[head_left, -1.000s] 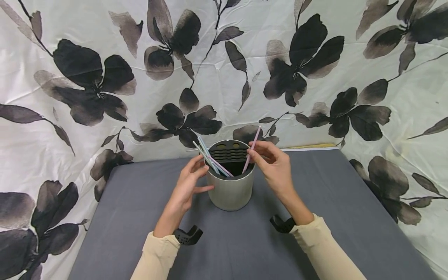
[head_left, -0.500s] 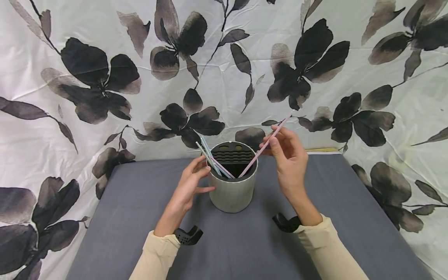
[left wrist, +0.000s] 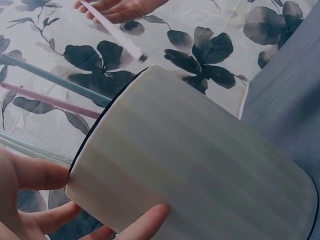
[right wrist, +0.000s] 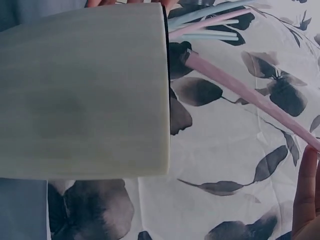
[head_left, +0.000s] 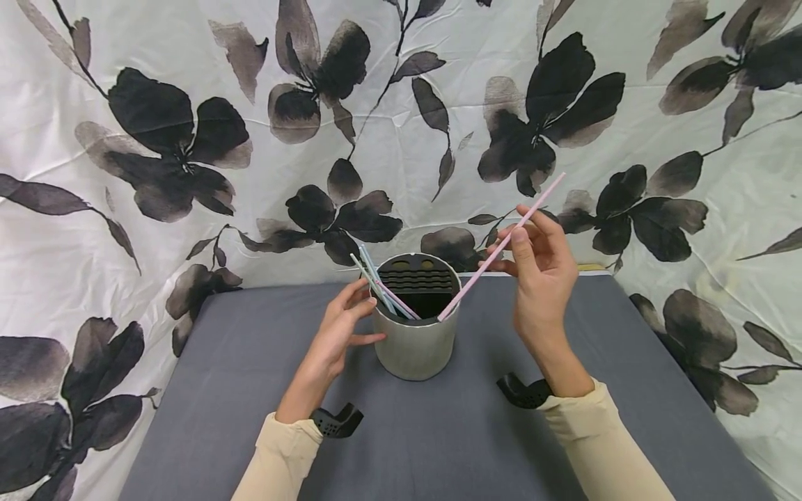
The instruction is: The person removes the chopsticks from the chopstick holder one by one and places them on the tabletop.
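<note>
A round grey-beige holder (head_left: 413,348) with a black slotted insert stands upright on the table. My left hand (head_left: 338,323) holds its left side at the rim, fingertips on the wall, as the left wrist view also shows. Several pale blue and pink straws (head_left: 381,291) lean out over the rim beside that hand. To the right, my right hand (head_left: 544,268) pinches a pink straw (head_left: 482,268) between thumb and fingers. That straw slants up to the right. Its lower end (right wrist: 192,57) is clear of the rim in both wrist views.
A grey cloth covers the table (head_left: 413,445). Behind it hangs a white sheet with dark flowers (head_left: 401,139). A thin yellow and white edge (head_left: 592,269) shows at the table's back right. Black wrist cameras (head_left: 338,420) sit on both wrists.
My right hand has moved up and right, drawing the pink straw out of the holder. My left hand and the holder stay in place.
</note>
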Motion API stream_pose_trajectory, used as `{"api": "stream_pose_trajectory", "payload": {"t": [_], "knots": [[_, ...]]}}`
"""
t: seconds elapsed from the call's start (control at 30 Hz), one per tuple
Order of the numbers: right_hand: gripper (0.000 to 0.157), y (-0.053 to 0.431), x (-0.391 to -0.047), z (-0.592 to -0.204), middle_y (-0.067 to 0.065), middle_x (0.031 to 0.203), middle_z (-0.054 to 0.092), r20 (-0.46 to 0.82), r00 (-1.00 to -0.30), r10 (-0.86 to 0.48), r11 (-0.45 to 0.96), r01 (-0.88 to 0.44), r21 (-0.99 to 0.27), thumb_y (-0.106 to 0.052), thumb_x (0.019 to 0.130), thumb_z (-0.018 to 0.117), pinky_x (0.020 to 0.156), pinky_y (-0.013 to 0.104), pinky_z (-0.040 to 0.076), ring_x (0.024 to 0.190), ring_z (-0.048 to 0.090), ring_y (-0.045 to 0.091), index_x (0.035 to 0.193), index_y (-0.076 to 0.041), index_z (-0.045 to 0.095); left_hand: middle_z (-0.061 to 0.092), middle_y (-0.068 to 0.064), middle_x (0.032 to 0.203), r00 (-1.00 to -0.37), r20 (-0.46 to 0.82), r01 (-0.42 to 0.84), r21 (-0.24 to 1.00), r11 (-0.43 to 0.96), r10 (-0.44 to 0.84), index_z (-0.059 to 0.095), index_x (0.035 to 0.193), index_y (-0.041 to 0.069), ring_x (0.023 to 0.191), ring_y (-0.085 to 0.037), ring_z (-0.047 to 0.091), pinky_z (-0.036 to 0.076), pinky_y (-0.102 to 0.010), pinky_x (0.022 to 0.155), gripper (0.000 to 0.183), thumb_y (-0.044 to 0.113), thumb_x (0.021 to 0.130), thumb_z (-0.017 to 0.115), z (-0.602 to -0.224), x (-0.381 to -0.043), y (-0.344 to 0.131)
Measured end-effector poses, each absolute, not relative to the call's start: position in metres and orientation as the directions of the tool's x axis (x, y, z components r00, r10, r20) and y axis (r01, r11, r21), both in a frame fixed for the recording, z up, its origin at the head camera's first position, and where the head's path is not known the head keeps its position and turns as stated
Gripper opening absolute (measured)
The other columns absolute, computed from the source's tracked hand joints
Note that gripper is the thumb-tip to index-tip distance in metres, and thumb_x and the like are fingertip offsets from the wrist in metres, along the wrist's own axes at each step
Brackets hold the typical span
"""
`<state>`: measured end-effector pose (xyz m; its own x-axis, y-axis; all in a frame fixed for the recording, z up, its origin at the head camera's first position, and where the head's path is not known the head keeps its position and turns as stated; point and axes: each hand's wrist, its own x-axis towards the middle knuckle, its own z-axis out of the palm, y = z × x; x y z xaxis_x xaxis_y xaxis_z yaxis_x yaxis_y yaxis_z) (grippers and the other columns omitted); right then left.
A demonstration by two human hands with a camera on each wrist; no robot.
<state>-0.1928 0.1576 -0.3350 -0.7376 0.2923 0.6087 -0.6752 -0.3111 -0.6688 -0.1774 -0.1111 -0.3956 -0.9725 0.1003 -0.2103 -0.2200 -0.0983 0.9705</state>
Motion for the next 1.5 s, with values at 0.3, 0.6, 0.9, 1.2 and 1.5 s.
{"api": "stream_pose_trajectory", "payload": {"t": [0.3,0.6,0.9,1.2,1.5], "knots": [[0.035,0.170,-0.192,-0.354,0.009,0.093,0.072,0.519,-0.813,0.266,-0.298,-0.581,-0.757,0.004,0.101,0.063,0.061,0.031,0.068,0.073,0.072,0.018,0.135,0.005,0.065,0.037,-0.014,0.163,-0.971,-0.218,-0.228,0.969,-0.096,0.101,0.040,0.160,0.018,0.145,-0.041,0.041,0.066,-0.056,0.090,0.055,0.016,0.107,0.056,-0.398,-0.177,-0.112],[0.037,0.188,-0.193,-0.390,0.008,0.093,0.071,0.325,-0.916,0.237,-0.155,-0.366,-0.918,-0.010,0.101,0.068,0.062,0.026,0.067,0.072,0.073,0.015,0.137,-0.003,0.066,0.037,-0.014,0.164,-0.973,-0.212,-0.221,0.971,-0.094,0.095,0.040,0.160,0.017,0.146,-0.041,0.041,0.067,-0.053,0.089,0.055,0.017,0.107,0.055,-0.399,-0.176,-0.112],[0.038,0.201,-0.190,-0.435,-0.006,0.093,0.074,0.136,-0.978,0.159,0.065,-0.127,-0.990,-0.020,0.104,0.066,0.063,0.026,0.068,0.078,0.074,0.013,0.141,-0.008,0.064,0.035,-0.013,0.166,-0.971,-0.219,-0.227,0.970,-0.083,0.099,0.038,0.161,0.017,0.149,-0.041,0.040,0.065,-0.057,0.094,0.056,0.017,0.108,0.054,-0.400,-0.175,-0.112],[0.038,0.206,-0.189,-0.467,-0.004,0.093,0.073,-0.073,-0.997,0.035,0.207,0.079,-0.975,-0.016,0.107,0.059,0.063,0.032,0.067,0.078,0.073,0.016,0.143,-0.005,0.060,0.035,-0.013,0.166,-0.971,-0.217,-0.226,0.970,-0.093,0.098,0.040,0.160,0.017,0.148,-0.041,0.040,0.067,-0.053,0.091,0.055,0.018,0.108,0.055,-0.398,-0.176,-0.112],[0.041,0.205,-0.191,-0.494,0.027,0.107,0.072,-0.135,-0.991,-0.007,0.318,0.126,-0.940,0.000,0.102,0.056,0.060,0.035,0.066,0.076,0.071,0.022,0.143,0.004,0.056,0.035,-0.013,0.166,-0.970,-0.220,-0.230,0.968,-0.099,0.104,0.040,0.161,0.017,0.148,-0.040,0.041,0.066,-0.054,0.093,0.055,0.018,0.108,0.055,-0.400,-0.177,-0.113]]}}
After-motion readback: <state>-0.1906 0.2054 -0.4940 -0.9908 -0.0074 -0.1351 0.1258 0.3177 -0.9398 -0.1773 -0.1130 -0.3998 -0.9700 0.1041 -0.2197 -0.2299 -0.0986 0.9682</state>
